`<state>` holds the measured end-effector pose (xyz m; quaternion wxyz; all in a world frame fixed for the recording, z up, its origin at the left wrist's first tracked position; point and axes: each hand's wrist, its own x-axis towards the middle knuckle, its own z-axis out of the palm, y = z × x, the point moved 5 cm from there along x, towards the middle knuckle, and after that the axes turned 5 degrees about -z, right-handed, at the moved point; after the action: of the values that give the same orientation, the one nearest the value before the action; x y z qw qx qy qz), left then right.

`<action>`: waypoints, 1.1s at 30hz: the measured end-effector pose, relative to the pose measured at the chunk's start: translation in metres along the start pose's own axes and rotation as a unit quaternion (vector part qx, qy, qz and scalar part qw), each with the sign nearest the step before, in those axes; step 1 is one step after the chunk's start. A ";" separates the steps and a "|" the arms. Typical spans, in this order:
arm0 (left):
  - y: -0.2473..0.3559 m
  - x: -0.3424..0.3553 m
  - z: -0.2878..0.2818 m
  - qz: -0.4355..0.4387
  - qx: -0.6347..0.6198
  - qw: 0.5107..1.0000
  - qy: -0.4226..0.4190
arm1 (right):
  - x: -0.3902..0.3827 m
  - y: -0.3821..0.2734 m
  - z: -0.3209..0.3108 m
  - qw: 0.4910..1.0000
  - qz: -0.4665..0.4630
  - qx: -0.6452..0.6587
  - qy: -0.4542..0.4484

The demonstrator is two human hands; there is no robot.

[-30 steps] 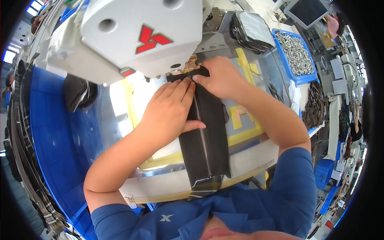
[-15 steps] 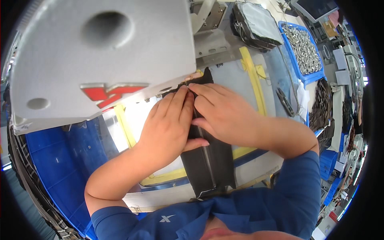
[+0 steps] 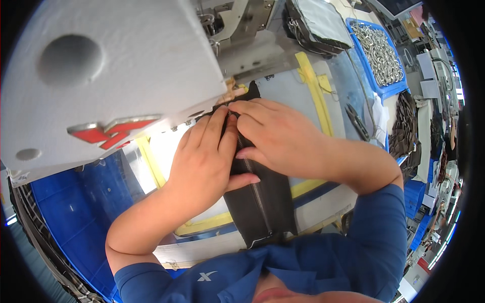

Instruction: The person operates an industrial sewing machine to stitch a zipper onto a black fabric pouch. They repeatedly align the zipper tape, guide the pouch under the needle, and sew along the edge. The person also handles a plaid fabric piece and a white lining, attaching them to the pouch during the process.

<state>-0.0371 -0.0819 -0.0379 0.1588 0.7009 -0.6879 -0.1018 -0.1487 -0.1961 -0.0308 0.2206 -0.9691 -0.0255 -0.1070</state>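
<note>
Fabric [image 3: 277,202], black and narrow, runs from just beside the lower right edge of the white machine head [image 3: 126,76] toward the person, with a metal zipper [image 3: 257,197] along its length. It lies on the table [image 3: 326,208], its far end close to the machine head. The left hand [image 3: 202,159] rests on the fabric, on the side nearer the machine head; its fingers are stretched out flat and unclenched, and its thumb reaches across to the zipper. The right hand [image 3: 283,136] lies on the fabric farther to the right of the machine head, fingers bent, thumb over the zipper; whether it pinches the cloth I cannot tell. Both hands' fingertips come together near the machine head. Yellow tape [image 3: 316,96] marks the table right of the machine head; beyond it are black snips [image 3: 357,122] and, well apart, a blue tray [image 3: 391,92] of metal hardware [image 3: 379,55]. A blue bin [image 3: 76,212] stands on the machine head's near side.
</note>
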 end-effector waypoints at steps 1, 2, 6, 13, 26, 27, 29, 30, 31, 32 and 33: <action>0.000 0.000 0.000 0.000 0.002 1.000 0.001 | 0.000 0.000 0.000 1.000 -0.002 0.000 -0.001; 0.001 0.001 0.000 0.003 0.004 1.000 0.002 | -0.001 0.001 -0.001 1.000 0.001 0.002 -0.002; 0.001 0.001 -0.001 0.005 0.009 1.000 0.000 | -0.002 0.000 0.001 1.000 0.005 -0.002 0.008; 0.002 0.001 0.000 0.006 0.013 1.000 0.006 | -0.001 0.000 0.000 1.000 0.001 -0.011 -0.004; 0.001 -0.001 0.000 -0.002 -0.012 1.000 0.005 | -0.001 0.003 -0.001 0.999 0.001 0.037 0.002; 0.000 -0.001 0.003 0.004 -0.017 1.000 0.005 | -0.002 0.005 0.001 0.999 -0.001 0.038 0.009; -0.002 -0.002 0.005 0.009 -0.012 1.000 0.000 | -0.002 0.009 -0.003 0.999 0.013 0.042 0.011; 0.000 -0.002 0.006 0.015 0.005 1.000 0.007 | 0.000 0.011 -0.004 0.998 0.031 0.048 0.005; 0.001 -0.003 0.005 0.018 0.024 0.999 0.015 | -0.003 0.014 -0.010 0.997 0.047 0.055 0.001; -0.003 -0.009 0.009 -0.001 0.036 0.999 0.023 | -0.005 0.015 -0.027 0.997 0.071 0.034 0.011; -0.003 -0.010 0.011 -0.001 0.049 0.999 0.019 | -0.007 0.017 -0.048 0.995 0.095 0.017 0.025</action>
<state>-0.0383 -0.0726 -0.0501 0.1375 0.7102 -0.6882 -0.0547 -0.1635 -0.2324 0.0028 0.2473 -0.9602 0.0707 -0.1089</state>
